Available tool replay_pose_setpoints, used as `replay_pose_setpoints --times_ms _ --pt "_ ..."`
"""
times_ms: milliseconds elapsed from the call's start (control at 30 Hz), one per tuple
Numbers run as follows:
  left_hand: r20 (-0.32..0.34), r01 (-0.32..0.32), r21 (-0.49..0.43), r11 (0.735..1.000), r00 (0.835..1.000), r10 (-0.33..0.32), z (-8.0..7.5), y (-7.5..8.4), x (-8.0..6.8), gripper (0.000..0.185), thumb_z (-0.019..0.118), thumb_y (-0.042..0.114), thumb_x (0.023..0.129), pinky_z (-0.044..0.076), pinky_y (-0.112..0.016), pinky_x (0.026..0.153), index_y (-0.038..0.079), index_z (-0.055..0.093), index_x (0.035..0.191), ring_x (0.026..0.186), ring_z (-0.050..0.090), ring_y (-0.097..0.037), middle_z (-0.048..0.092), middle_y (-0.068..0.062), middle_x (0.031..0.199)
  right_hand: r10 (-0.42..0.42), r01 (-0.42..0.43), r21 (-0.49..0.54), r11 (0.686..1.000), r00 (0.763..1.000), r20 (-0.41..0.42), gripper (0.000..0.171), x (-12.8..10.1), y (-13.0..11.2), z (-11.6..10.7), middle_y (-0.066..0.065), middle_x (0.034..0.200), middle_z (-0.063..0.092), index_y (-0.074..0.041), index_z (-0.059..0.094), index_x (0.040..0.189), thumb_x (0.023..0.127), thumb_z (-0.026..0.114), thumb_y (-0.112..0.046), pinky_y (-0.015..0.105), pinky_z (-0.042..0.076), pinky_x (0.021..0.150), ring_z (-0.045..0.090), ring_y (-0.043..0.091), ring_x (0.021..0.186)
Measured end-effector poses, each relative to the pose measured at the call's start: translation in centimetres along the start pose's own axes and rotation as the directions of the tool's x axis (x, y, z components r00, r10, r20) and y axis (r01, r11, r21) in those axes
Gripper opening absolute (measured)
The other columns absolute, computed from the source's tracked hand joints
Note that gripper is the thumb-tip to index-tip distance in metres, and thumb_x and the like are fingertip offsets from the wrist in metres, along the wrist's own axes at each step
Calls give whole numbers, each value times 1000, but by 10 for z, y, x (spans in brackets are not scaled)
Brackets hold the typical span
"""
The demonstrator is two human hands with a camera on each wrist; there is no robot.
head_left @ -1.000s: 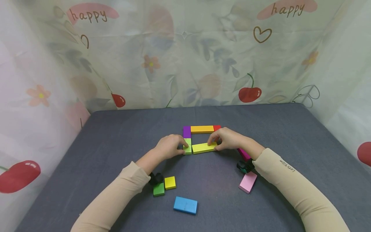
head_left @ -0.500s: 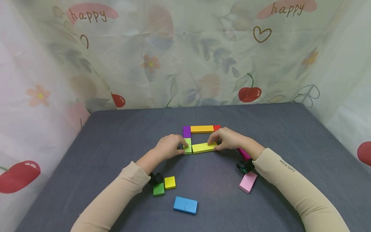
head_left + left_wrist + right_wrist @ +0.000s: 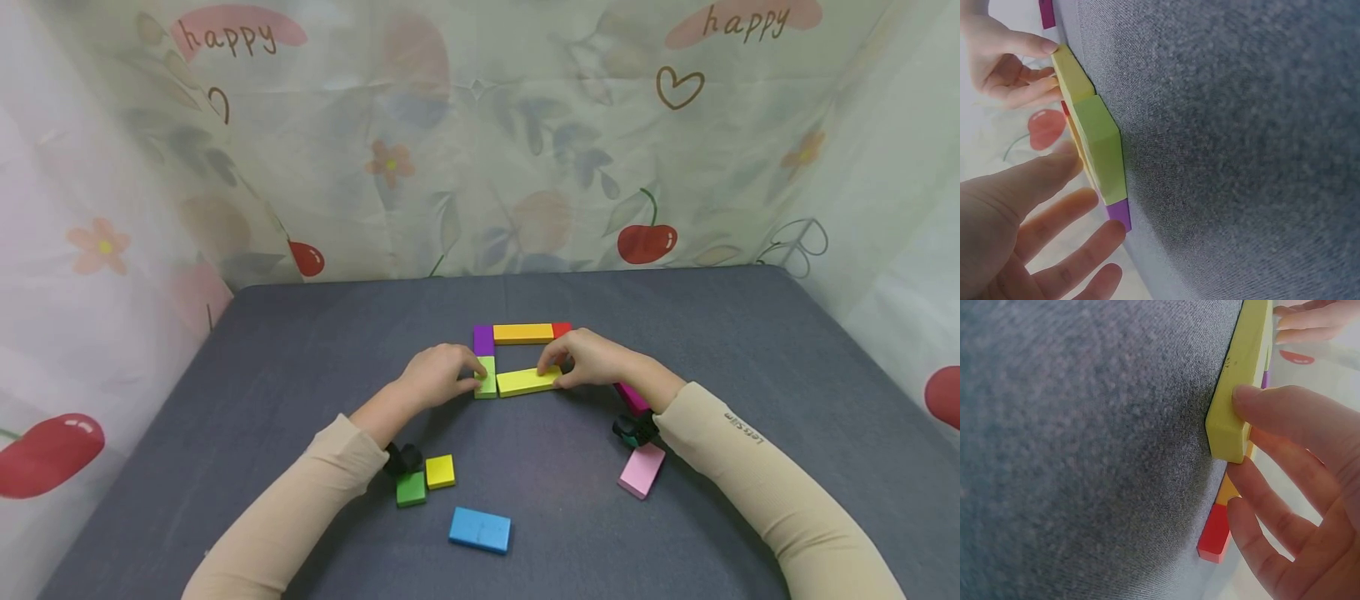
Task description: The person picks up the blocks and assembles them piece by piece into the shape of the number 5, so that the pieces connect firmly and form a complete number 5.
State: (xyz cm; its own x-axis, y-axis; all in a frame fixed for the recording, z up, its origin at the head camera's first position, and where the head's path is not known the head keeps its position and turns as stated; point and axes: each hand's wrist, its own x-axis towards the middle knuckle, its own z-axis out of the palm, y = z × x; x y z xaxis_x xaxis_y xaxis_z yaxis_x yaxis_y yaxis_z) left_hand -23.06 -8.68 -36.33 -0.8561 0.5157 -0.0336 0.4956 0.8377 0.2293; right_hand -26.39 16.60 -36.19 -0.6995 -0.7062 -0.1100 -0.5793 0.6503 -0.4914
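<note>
A long yellow block (image 3: 525,382) is being pinched at the frame's centre by the right hand (image 3: 588,357).
The left hand (image 3: 435,375) is being held, fingers loosely spread, at the lime block (image 3: 489,389); above, an orange block (image 3: 523,334) is being carried by the grey counter (image 3: 337,325).

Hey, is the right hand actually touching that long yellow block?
Touching. The right wrist view shows it: the right hand has its thumb against the long yellow block, near one end, with no gap between them.
</note>
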Motion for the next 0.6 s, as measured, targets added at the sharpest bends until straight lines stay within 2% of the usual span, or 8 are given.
replay_pose_setpoints --times_ms 600 --pt "24 19 -7 1000 1000 -18 0 1 1 21 70 22 84 50 -36 93 17 73 104 108 62 -18 69 0 110 -13 13 -1 1000 1000 -3 22 1 1 0 2 99 70 -12 70 101 79 73 -9 38 53 83 61 18 92"
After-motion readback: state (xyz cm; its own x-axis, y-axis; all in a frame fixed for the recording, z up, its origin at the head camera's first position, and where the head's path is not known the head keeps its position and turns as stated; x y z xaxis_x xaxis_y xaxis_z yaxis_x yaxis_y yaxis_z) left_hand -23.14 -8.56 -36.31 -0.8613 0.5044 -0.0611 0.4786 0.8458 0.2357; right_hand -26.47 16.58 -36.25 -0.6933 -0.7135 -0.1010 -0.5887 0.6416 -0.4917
